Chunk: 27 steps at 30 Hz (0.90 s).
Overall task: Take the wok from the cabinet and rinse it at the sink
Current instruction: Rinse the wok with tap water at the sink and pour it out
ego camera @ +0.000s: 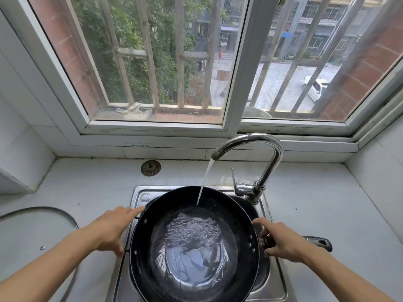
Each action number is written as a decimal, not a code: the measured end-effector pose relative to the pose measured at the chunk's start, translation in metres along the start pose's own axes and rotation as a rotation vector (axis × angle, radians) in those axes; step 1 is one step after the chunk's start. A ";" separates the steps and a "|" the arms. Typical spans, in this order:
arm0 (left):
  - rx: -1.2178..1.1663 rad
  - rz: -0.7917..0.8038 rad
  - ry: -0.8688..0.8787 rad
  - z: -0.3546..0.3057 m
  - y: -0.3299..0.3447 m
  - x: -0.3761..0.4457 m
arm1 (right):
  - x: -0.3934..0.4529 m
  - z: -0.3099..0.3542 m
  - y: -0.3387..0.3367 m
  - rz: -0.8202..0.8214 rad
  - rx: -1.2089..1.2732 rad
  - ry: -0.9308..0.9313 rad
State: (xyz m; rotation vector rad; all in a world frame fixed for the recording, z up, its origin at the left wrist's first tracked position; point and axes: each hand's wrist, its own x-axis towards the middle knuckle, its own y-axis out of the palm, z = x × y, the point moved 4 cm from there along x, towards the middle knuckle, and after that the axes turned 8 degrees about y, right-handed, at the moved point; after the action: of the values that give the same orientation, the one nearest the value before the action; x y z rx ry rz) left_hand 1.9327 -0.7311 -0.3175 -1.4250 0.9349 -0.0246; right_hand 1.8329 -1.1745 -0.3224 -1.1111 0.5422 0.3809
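Observation:
A black wok (pixel 192 247) sits over the steel sink (pixel 277 286) and holds rippling water. A stream of water falls from the chrome tap (pixel 261 153) onto the wok's far inner wall. My left hand (pixel 111 229) is at the wok's left rim, over its small side handle, with the index finger stretched along the rim. My right hand (pixel 283 240) grips the wok's long dark handle (pixel 320 243), which points to the right over the counter.
A glass lid (pixel 32 236) lies on the white counter at the left. A round metal sink strainer (pixel 150 168) rests on the counter behind the sink. The tap lever (pixel 236 184) stands at the sink's back right. A barred window spans the wall behind.

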 end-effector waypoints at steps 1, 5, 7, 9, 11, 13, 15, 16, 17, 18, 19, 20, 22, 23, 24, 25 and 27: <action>-0.007 0.020 0.003 0.001 0.000 0.003 | 0.001 0.000 -0.001 0.019 -0.008 0.005; -0.025 0.068 0.008 0.000 0.000 0.009 | 0.006 0.000 -0.006 0.025 -0.014 0.017; -0.004 0.061 0.015 0.000 0.002 0.009 | 0.005 0.002 -0.007 0.012 -0.009 -0.008; 0.046 0.024 0.031 0.000 0.001 0.009 | 0.003 0.003 -0.008 -0.019 0.001 -0.026; 0.107 -0.049 0.030 0.002 -0.005 0.007 | 0.003 0.004 -0.011 -0.059 0.007 -0.026; 0.159 -0.148 0.025 0.004 -0.016 0.007 | 0.004 0.007 -0.018 -0.119 0.021 -0.042; 0.174 -0.233 0.000 0.007 -0.025 0.009 | 0.005 0.014 -0.028 -0.188 0.038 -0.050; 0.150 -0.265 -0.013 0.009 -0.028 0.010 | 0.005 0.017 -0.033 -0.222 0.040 -0.055; 0.110 -0.287 -0.030 0.011 -0.029 0.011 | 0.004 0.019 -0.037 -0.255 0.041 -0.060; 0.066 -0.297 -0.048 0.011 -0.030 0.011 | 0.003 0.022 -0.039 -0.285 0.038 -0.069; 0.025 -0.298 -0.068 0.011 -0.029 0.011 | 0.002 0.023 -0.040 -0.311 0.032 -0.075; -0.019 -0.303 -0.085 0.011 -0.027 0.012 | 0.001 0.024 -0.039 -0.336 0.029 -0.081; -0.112 -0.356 -0.105 0.010 -0.023 0.012 | -0.001 0.022 -0.037 -0.373 0.022 -0.074; -0.152 -0.390 -0.115 0.010 -0.021 0.011 | -0.002 0.021 -0.035 -0.386 0.004 -0.069; -0.176 -0.417 -0.132 0.010 -0.019 0.010 | -0.002 0.019 -0.031 -0.396 -0.029 -0.069; -0.183 -0.435 -0.148 0.010 -0.017 0.010 | -0.002 0.018 -0.028 -0.402 -0.063 -0.071; -0.177 -0.454 -0.181 0.009 -0.016 0.009 | 0.000 0.016 -0.024 -0.399 -0.104 -0.075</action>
State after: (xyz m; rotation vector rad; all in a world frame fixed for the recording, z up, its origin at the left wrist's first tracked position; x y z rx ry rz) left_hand 1.9515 -0.7312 -0.3103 -1.7493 0.4598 -0.1514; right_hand 1.8497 -1.1690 -0.2997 -1.2686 0.2274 0.1028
